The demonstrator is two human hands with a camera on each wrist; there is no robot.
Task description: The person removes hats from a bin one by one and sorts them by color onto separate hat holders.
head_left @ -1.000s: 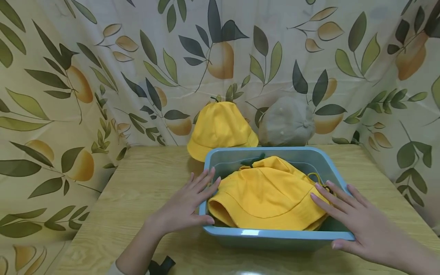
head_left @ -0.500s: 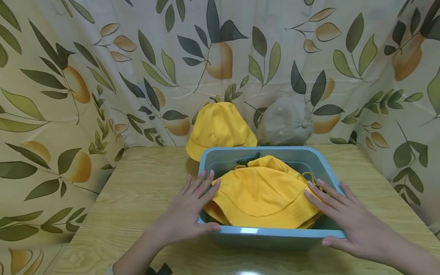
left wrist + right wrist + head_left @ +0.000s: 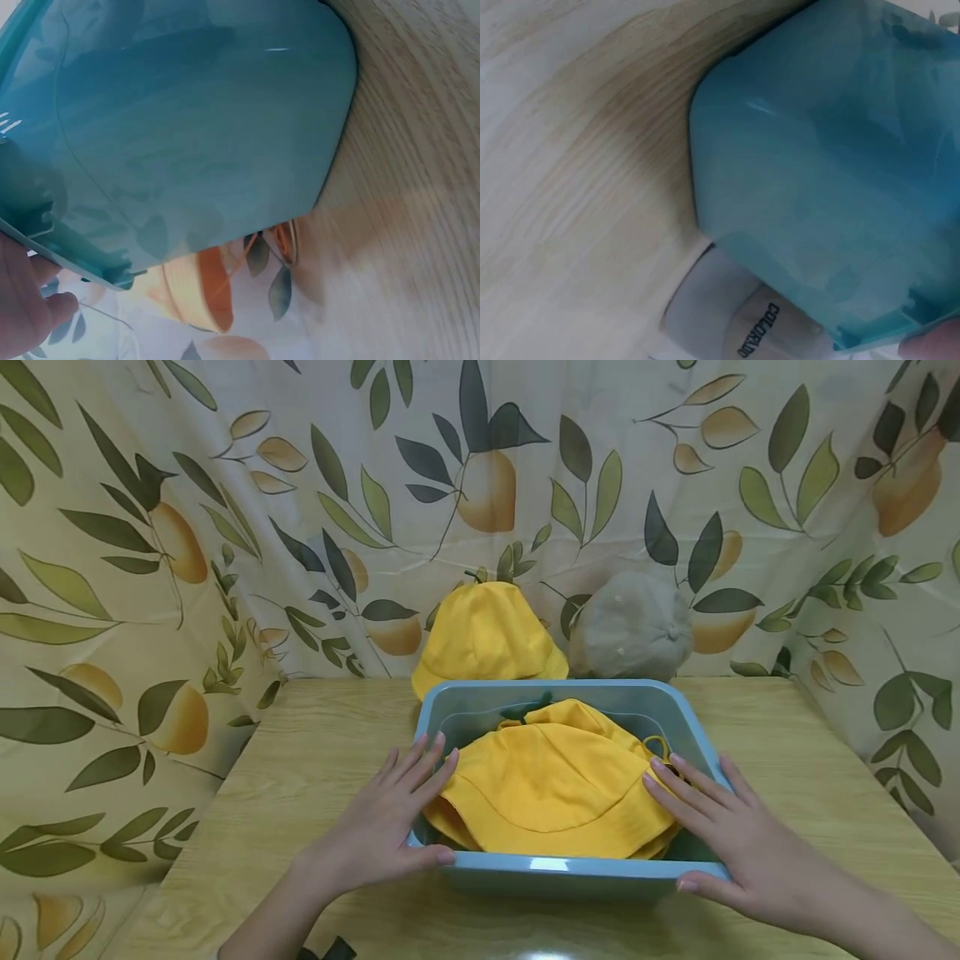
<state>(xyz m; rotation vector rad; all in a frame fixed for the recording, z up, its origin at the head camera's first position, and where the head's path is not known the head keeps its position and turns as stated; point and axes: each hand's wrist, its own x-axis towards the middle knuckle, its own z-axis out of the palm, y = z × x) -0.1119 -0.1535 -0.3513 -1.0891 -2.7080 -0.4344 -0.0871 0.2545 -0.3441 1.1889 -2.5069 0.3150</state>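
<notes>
Blue plastic tub [image 3: 555, 864] stands on the wooden table [image 3: 300, 777], near its front edge, and holds a yellow bucket hat [image 3: 547, 781] lying crumpled with its brim toward the front wall. A green stem-like tip of the hat shows at the back of the tub.

Left hand [image 3: 382, 822]: laid over the tub's left front corner, fingers straight and spread, fingertips touching the hat's left side, thumb lying along the front rim. It grips nothing; the hand is flat and relaxed.

Right hand [image 3: 731, 835]: laid over the tub's right front corner, fingers straight, fingertips on the hat's right side, thumb against the front rim. It likewise clasps nothing.

The left wrist view shows the tub's outer wall [image 3: 202, 127] close up, resting on the table, with part of the left hand at the lower left edge. The right wrist view shows the tub's other outer wall [image 3: 825, 180] on the table and a white object with the printed word COLORADO [image 3: 754, 330] beneath it; what that object is cannot be told.

Behind the tub, against the leaf-and-fruit patterned curtain [image 3: 187, 527], stand a second yellow hat [image 3: 487, 631] and, just beside it on the right, a grey cap [image 3: 630, 627].
</notes>
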